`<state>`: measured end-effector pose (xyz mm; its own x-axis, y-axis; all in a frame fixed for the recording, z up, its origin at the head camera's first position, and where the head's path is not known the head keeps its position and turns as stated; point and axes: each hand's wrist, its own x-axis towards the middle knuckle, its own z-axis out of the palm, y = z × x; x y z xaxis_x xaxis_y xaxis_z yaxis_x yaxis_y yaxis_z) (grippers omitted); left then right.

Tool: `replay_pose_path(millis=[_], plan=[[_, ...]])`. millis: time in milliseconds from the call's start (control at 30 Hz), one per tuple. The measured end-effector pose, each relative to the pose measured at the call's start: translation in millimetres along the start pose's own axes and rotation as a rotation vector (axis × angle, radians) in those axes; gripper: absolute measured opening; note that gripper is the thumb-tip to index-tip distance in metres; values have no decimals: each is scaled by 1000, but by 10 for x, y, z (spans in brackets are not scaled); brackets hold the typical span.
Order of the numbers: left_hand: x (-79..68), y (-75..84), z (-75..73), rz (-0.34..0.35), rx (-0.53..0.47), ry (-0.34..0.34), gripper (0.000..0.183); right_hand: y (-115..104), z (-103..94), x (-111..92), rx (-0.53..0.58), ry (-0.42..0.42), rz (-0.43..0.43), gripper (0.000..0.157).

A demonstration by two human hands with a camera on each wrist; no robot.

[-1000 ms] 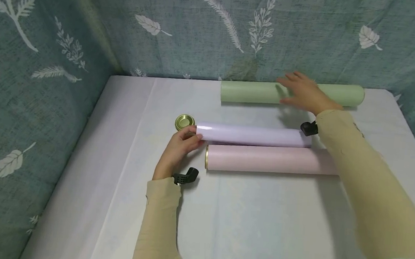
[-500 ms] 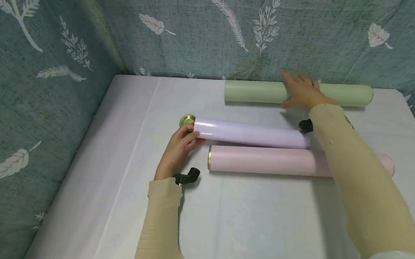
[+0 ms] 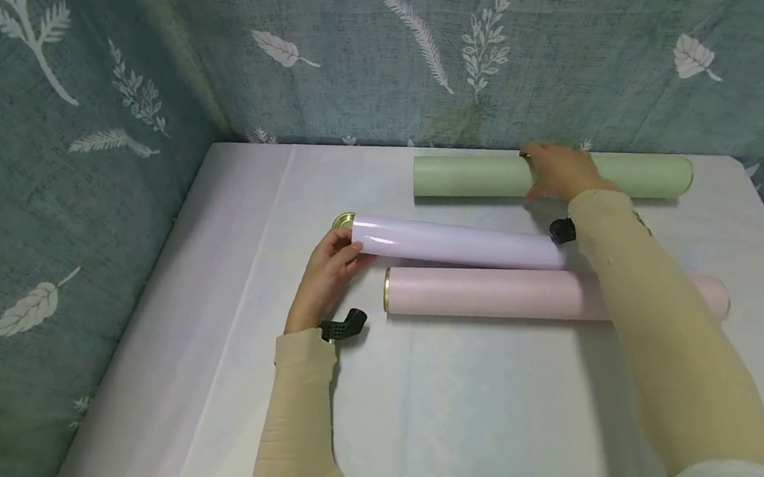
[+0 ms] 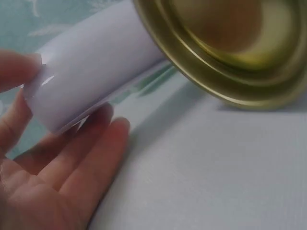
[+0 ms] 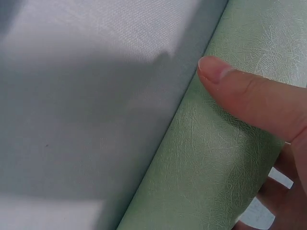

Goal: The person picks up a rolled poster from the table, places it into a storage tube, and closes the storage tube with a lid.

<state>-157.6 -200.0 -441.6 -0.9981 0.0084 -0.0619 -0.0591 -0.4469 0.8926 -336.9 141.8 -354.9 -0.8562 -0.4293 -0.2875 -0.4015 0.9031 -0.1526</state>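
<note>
My left hand [image 3: 323,279] holds the left end of a glossy lilac roll [image 3: 455,244], thumb on top and fingers underneath. In the left wrist view the thumb and fingers lie around the rim of the lilac roll [image 4: 96,62]. At the back, my right hand [image 3: 565,174] grips a green tube [image 3: 471,176] near its middle. The right wrist view shows the thumb across the green tube [image 5: 192,163] and other fingers on its far side. A pink tube [image 3: 485,293] with a gold-rimmed left end lies in front of the lilac roll, partly hidden by my right forearm.
A round gold lid [image 3: 344,221] is just beyond my left fingers, partly covered by the lilac roll. The white-covered table [image 3: 476,411] meets a teal leaf-patterned cloth [image 3: 365,110] at the back. A gold round end [image 4: 220,91] looms large in the left wrist view.
My right hand has gone from spread fingers over the green tube to gripping it, and the tube's left end has swung slightly forward. The lilac roll has shifted slightly left over the gold lid.
</note>
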Motion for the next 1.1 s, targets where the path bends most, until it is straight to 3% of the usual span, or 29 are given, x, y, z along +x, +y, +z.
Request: replay_pose_path(millis=[267, 433, 600, 900, 1100], plan=[[21, -53, -35, 68, -323, -40, 21, 13, -91, -281, 69, 44, -29, 84], [36, -69, -23, 75, -410, -4, 36, -35, -182, -482, 98, 57, -57, 87], [64, -74, 4, 65, -428, 11, 53, -44, -248, -732, 141, 131, -49, 86], [76, -69, -9, 44, -370, 10, 35, -101, -194, -1142, 189, 341, -50, 85], [68, -56, -44, 52, -416, -75, 30, -97, -140, -1385, 240, 501, -8, 86]])
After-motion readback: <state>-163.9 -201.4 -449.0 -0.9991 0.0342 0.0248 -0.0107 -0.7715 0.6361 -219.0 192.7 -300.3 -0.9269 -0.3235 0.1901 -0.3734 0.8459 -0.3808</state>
